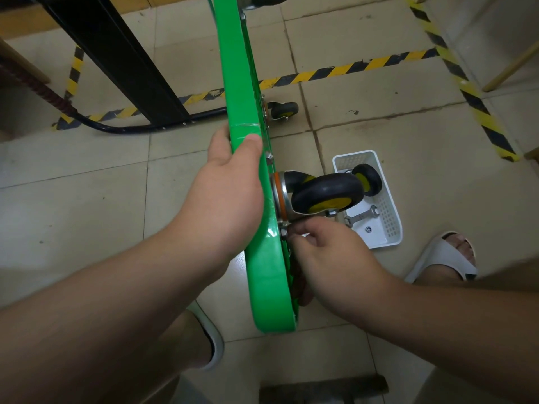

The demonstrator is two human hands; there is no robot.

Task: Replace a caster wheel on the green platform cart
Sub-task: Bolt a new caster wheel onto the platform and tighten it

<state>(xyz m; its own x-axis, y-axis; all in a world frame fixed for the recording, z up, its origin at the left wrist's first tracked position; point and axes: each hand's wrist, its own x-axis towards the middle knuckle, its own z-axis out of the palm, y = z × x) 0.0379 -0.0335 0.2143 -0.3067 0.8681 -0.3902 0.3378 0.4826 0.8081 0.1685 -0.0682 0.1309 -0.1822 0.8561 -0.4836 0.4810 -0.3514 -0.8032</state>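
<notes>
The cart (264,275) stands on edge on the floor, the left grip (230,182) clasped over its rim while the right grip (329,249) pinches a fastener (284,232) beside the mounted caster (326,193). A slip could drop the fastener, and a loosened hold could tip the cart toward the basket (389,225) holding a wrench (361,216).

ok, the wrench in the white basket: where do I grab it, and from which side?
Probably the shank of the wrench, pinched across its narrow width, coming straight down. It lies flat on the floor of the white basket, whose walls block a side approach. Its ring end sits close to the mounted caster wheel, so stay toward the open-jaw end.
</notes>
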